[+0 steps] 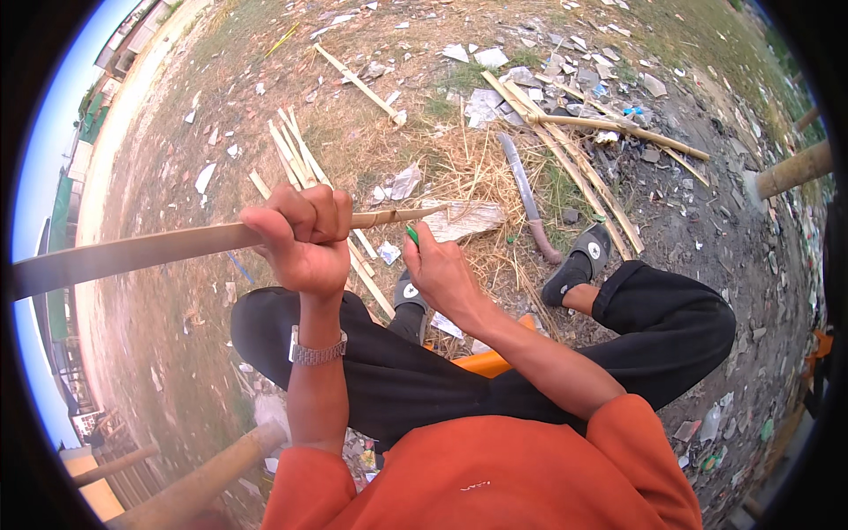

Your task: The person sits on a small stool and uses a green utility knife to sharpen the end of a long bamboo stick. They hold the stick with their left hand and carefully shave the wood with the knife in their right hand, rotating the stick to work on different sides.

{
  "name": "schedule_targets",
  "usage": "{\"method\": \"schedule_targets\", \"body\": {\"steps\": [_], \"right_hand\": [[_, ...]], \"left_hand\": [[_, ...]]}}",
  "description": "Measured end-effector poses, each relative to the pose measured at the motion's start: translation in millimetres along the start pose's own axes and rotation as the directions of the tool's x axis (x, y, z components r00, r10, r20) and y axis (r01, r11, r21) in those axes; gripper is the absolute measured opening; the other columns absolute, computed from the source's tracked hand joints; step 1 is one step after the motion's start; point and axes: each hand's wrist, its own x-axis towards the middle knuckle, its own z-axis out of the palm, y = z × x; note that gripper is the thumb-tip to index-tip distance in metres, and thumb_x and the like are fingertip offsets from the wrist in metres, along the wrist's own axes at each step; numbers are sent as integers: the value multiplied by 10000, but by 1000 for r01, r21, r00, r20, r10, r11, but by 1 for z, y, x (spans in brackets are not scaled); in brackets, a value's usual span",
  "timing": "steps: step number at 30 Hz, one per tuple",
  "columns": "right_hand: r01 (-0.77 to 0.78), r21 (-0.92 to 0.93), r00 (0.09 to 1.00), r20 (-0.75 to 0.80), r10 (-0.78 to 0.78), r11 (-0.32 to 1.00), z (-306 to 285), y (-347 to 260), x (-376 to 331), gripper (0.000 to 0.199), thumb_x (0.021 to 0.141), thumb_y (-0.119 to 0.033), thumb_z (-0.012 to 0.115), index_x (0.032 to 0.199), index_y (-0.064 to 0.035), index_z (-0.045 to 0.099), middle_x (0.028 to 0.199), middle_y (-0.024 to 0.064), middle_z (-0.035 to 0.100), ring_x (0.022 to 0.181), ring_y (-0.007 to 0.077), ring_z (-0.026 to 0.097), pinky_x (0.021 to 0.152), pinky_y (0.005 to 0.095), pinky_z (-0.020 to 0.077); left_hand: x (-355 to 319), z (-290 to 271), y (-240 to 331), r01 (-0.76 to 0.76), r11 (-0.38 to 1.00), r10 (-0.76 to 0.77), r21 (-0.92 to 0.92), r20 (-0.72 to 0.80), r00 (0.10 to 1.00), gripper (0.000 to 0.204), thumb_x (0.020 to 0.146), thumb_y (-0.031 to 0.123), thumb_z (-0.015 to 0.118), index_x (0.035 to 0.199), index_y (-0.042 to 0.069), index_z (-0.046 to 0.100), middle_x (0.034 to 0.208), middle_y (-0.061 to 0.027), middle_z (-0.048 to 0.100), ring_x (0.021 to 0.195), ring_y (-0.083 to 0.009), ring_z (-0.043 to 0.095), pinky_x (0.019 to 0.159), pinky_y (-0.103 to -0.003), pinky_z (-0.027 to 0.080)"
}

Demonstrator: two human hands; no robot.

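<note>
My left hand (305, 234) is closed round a long, flat bamboo strip (150, 256), held up level in front of me. From the left edge the strip runs rightward and narrows to a cut, pointed end. Just below that end is my right hand (446, 274), its fingers closed on a small green object (412, 234); most of it is hidden by the fingers, so its kind is unclear. A pale wooden block (464, 221) lies on the ground beyond, among straw-like shavings (473, 168). Right of the block rests a machete (519, 181) with a brown handle.
Bamboo strips (574, 163) lie at the far right; more strips (300, 150) lie left of the shavings. Broken tile pieces (490, 57) and litter cover the ground. An orange seat-like object (486, 362) shows between my legs. Thick poles (795, 170) stand at right and lower left.
</note>
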Motion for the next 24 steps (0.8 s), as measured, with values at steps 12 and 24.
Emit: {"method": "schedule_targets", "body": {"steps": [12,24], "right_hand": [[-109,-133,994,-22,107,985,13,54,7,242,938,-236,452,950,3,483,640,271,591,645,464,598,591,536,476],[-110,-101,994,14,112,989,15,54,9,264,938,-247,443,950,13,485,665,283,598,682,468,609,615,544,484]], "left_hand": [[2,-3,-2,24,999,-23,28,-26,999,536,965,554,297,624,143,256,484,52,170,420,-69,91,411,-256,111],[0,4,0,32,999,-33,44,20,999,534,966,552,295,627,142,253,490,51,171,430,-70,92,411,-262,112]]}}
